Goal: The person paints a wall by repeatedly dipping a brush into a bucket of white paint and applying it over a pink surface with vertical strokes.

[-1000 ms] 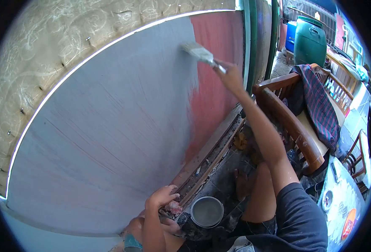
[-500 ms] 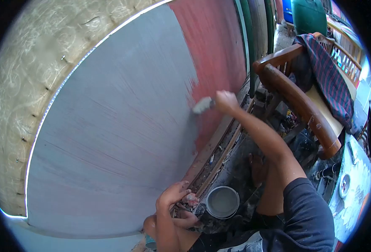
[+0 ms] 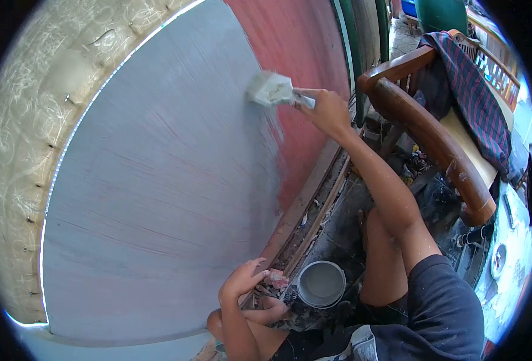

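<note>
A wide paintbrush (image 3: pixel 273 89) is in my right hand (image 3: pixel 329 113), its bristles against the wall near the edge between the grey coat (image 3: pixel 175 150) and the red surface (image 3: pixel 308 72). My left hand (image 3: pixel 242 280) rests over my knee at the wall's lower edge, fingers spread, holding nothing that I can see. Just beyond its fingers lies a small reddish chunk (image 3: pixel 276 278). A bucket of grey paint (image 3: pixel 321 284) stands on the floor between my legs.
On the right stands a wooden chair (image 3: pixel 434 132) with a checked cloth (image 3: pixel 470 114) over it. Near the right edge is a paint-spattered table (image 3: pixel 510 259). Debris and a wooden strip (image 3: pixel 320 225) run along the wall's base. A green container (image 3: pixel 440 15) is at the top right.
My right hand and the brush have moved up along the wall, and the brush now shows its broad side. My left hand has stayed almost where it was.
</note>
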A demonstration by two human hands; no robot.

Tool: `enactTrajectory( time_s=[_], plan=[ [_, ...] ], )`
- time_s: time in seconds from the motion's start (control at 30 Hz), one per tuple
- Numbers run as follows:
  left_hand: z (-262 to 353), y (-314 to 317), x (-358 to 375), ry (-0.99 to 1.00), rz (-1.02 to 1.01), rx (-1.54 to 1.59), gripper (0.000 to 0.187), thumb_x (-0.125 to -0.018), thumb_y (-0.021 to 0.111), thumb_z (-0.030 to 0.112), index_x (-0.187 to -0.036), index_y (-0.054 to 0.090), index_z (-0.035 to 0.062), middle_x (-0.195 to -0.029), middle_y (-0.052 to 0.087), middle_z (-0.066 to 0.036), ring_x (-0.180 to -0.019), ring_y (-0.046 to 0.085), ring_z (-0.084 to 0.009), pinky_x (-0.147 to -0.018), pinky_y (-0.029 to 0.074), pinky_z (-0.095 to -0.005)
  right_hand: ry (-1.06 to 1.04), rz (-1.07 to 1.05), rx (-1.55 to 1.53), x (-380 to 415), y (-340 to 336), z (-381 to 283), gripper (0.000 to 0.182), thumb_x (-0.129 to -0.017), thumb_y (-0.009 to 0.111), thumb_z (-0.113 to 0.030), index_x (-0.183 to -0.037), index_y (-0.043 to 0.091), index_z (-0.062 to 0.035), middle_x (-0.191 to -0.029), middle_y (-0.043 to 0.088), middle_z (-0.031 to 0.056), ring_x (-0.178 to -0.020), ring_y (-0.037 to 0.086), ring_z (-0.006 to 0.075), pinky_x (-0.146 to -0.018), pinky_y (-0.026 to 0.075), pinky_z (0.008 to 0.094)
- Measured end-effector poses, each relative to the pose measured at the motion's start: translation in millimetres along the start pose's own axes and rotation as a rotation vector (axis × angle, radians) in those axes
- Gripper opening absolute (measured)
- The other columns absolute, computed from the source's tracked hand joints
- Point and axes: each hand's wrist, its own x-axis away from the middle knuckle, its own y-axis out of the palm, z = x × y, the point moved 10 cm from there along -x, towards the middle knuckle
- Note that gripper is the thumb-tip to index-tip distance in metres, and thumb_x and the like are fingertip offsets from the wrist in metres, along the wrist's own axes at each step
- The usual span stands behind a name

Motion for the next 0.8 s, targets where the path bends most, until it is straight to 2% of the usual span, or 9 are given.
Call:
enactTrajectory(
  time_s=[0.07, 0.17, 0.27, 0.37, 0.57, 0.67, 0.8],
  plan=[
    [6.2, -4.8, 4.8, -0.018, 0.008, -0.026, 0.053, -0.091, 0.06, 0.037, -0.132, 0.051, 0.0043, -0.129, 0.055, -0.02, -0.12, 0.053, -0.0339, -0.1, 0.042, -0.0396, -0.041, 0.094, -0.22, -2.4, 13.3, 12.2, 0.039, -0.084, 0.067, -0.041, -0.119, 0.066, -0.0258, -0.099, 0.069, 0.0151, -0.087, 0.068, 0.0328, -0.078, 0.053, 0.0431],
    [1.0, 0.2, 4.4, -0.044, -0.028, -0.054, 0.054, -0.092, 0.058, 0.038, -0.132, 0.05, 0.0031, -0.131, 0.054, -0.021, -0.121, 0.052, -0.0342, -0.101, 0.041, -0.0398, -0.12, 0.078, -0.363, 8.7, 78.3, 42.9, 0.04, -0.084, 0.067, -0.041, -0.12, 0.066, -0.0239, -0.103, 0.068, 0.0169, -0.09, 0.068, 0.0326, -0.078, 0.052, 0.0425],
    [1.0, 1.9, 3.1, 0.021, -0.003, -0.029, 0.053, -0.089, 0.059, 0.036, -0.132, 0.05, 0.0058, -0.126, 0.056, -0.024, -0.118, 0.053, -0.038, -0.1, 0.042, -0.0412, -0.098, -0.017, -0.284, 24.1, 91.4, 54.4, 0.041, -0.084, 0.067, -0.041, -0.121, 0.065, -0.0235, -0.101, 0.069, 0.0166, -0.091, 0.068, 0.0326, -0.079, 0.052, 0.0432],
    [-1.2, 4.3, 2.1, 0.024, 0.002, -0.04, 0.053, -0.089, 0.059, 0.035, -0.132, 0.051, 0.0053, -0.126, 0.056, -0.023, -0.118, 0.053, -0.0371, -0.099, 0.042, -0.0409, -0.012, -0.202, -0.004, 28.8, 71.7, 50.7, 0.043, -0.082, 0.071, -0.033, -0.121, 0.065, -0.0141, -0.101, 0.068, 0.0198, -0.091, 0.068, 0.0333, -0.08, 0.052, 0.0417],
    [-0.8, 14.4, -7.9, -0.003, -0.07, -0.022, 0.053, -0.092, 0.06, 0.033, -0.133, 0.049, 0.0023, -0.128, 0.056, -0.02, -0.117, 0.055, -0.0302, -0.098, 0.044, -0.0381, 0.119, -0.469, 0.43, 62.7, 106.9, 105.3, 0.038, -0.076, 0.073, -0.038, -0.104, 0.071, -0.0128, -0.096, 0.069, 0.0169, -0.09, 0.067, 0.0358, -0.079, 0.054, 0.0468],
    [-0.3, 14.5, -10.8, 0.007, -0.056, 0.013, 0.051, -0.092, 0.059, 0.032, -0.132, 0.05, 0.0018, -0.126, 0.057, -0.019, -0.115, 0.056, -0.0293, -0.097, 0.044, -0.0378, 0.118, -0.49, 0.436, 62.8, 114.6, 114.6, 0.037, -0.075, 0.072, -0.04, -0.097, 0.071, -0.0112, -0.094, 0.07, 0.0162, -0.091, 0.067, 0.0366, -0.08, 0.054, 0.0468],
    [7.1, 12.8, -13.0, 0.035, -0.044, 0.021, 0.05, -0.092, 0.06, 0.032, -0.131, 0.05, 0.0018, -0.124, 0.059, -0.018, -0.113, 0.057, -0.028, -0.096, 0.045, -0.0374, 0.124, -0.262, 0.248, 24.7, 72.8, 73.7, 0.038, -0.079, 0.07, -0.041, -0.105, 0.071, -0.0142, -0.098, 0.069, 0.0165, -0.093, 0.067, 0.0357, -0.079, 0.053, 0.0469]
  ],
)
